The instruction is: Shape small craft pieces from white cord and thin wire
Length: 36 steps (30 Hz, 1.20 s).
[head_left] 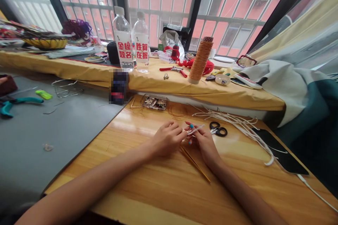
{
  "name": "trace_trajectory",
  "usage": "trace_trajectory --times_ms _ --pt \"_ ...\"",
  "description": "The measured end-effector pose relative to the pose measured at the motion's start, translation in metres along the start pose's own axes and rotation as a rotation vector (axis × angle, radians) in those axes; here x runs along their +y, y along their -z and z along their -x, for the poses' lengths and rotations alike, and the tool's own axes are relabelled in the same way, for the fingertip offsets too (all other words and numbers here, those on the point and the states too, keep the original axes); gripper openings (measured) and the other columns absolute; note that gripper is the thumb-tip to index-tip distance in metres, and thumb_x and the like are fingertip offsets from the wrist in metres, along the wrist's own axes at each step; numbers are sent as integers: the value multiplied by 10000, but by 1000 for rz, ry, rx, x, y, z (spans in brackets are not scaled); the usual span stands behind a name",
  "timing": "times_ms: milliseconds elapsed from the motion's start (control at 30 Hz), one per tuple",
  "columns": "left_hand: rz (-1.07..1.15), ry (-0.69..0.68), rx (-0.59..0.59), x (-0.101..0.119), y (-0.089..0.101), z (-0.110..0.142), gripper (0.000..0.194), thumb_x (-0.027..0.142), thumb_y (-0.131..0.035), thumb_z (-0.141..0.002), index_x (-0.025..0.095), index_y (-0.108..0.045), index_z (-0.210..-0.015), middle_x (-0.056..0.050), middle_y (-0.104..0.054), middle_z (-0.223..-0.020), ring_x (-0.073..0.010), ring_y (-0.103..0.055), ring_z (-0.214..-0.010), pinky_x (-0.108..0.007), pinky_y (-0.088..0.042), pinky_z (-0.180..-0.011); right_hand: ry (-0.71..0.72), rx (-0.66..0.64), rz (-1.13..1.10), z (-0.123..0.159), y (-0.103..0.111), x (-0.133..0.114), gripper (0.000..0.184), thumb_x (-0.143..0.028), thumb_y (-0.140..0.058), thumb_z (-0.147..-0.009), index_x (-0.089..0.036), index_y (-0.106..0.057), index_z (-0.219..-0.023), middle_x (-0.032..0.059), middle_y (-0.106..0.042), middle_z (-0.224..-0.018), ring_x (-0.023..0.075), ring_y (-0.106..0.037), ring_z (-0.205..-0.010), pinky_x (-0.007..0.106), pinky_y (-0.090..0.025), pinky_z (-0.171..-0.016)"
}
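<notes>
My left hand (167, 137) and my right hand (202, 140) meet over the wooden table (158, 190). Both pinch a short white cord piece (196, 129) between their fingertips. The right hand's nails are painted blue. A thin golden strand (195, 165) runs from under the hands toward me. Black scissors (218, 129) lie just right of the right hand. A tangle of white cord (237, 121) spreads to the right of the scissors.
A small clear tray of metal bits (154, 101) sits ahead. On the yellow-covered ledge (148, 79) stand two water bottles (132, 40), an orange thread spool (200, 59) and red pliers (174, 70). A dark phone (282, 153) lies right, a grey mat (52, 130) with teal pliers (16, 103) left.
</notes>
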State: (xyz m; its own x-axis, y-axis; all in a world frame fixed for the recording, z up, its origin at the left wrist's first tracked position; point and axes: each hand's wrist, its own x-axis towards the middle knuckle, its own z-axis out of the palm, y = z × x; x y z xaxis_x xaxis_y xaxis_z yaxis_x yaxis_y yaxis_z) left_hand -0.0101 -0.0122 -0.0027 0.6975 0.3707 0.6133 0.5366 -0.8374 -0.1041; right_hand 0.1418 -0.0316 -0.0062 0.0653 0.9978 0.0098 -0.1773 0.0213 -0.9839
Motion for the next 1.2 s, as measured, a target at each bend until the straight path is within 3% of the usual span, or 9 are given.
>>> trace_trajectory --times_ms 233,467,533,633,767,900,1000,1100,1200 --pt "98 232 55 -5 -6 0 224 204 -345 -843 156 -562 -814 -29 -605 -678 -130 -527 -651 -285 -296 -655 -59 -93 22 5 -4 -7 340 -329 -624 -635 -191 -569 -941 -4 -583 -723 99 -525 -572 207 -424 -483" --pt "151 105 50 -2 -3 0 301 262 -357 -837 156 -568 -650 -33 -582 -637 -134 -502 -640 -293 -313 -660 7 -90 139 1 -2 0 255 -412 -530 -723 -159 -525 -758 -39 -523 -520 68 -445 -416 191 -345 -421" --pt "288 153 75 -4 -2 -1 320 276 -350 -841 153 -578 -654 -39 -570 -669 -127 -497 -667 -272 -338 -665 20 -90 177 1 -1 2 278 -434 -474 -759 -165 -497 -695 -52 -484 -447 61 -395 -374 186 -291 -393" --pt "565 362 88 -11 -1 -4 308 330 -349 -841 145 -595 -819 -44 -550 -751 -103 -489 -651 -220 -374 -613 24 -167 284 4 -2 1 287 -445 -448 -769 -175 -467 -672 -65 -453 -428 57 -327 -336 195 -230 -371" --pt "901 533 7 -16 0 -7 345 390 -385 -813 146 -546 -997 -22 -557 -725 -102 -505 -631 -200 -395 -578 111 -295 531 9 -6 -4 232 -391 -455 -777 -176 -526 -723 -50 -463 -508 89 -397 -458 209 -294 -468" --pt "1067 574 -105 -16 0 -8 294 371 -435 -784 124 -587 -832 -12 -567 -635 -106 -522 -598 -195 -403 -558 205 -374 700 11 -8 -5 216 -354 -445 -783 -179 -552 -714 -10 -534 -653 132 -453 -613 238 -324 -579" --pt "1120 639 -50 -18 -3 -8 276 359 -460 -764 118 -579 -704 -11 -560 -631 -96 -503 -587 -186 -389 -548 193 -357 674 10 -7 -4 186 -349 -453 -780 -191 -540 -829 -13 -528 -674 128 -443 -611 237 -322 -582" --pt "1165 725 1 -23 -7 -8 279 374 -463 -756 126 -587 -729 26 -483 -553 -62 -405 -484 -170 -315 -460 109 -293 525 9 -6 -1 238 -379 -452 -777 -204 -453 -939 -53 -447 -573 103 -399 -507 212 -296 -486" --pt "1224 772 -32 -26 -10 -7 321 407 -444 -756 128 -601 -770 44 -428 -528 -40 -293 -407 -176 -223 -396 66 -273 439 8 -5 1 227 -405 -438 -781 -211 -411 -896 -72 -415 -543 86 -370 -449 195 -269 -427"
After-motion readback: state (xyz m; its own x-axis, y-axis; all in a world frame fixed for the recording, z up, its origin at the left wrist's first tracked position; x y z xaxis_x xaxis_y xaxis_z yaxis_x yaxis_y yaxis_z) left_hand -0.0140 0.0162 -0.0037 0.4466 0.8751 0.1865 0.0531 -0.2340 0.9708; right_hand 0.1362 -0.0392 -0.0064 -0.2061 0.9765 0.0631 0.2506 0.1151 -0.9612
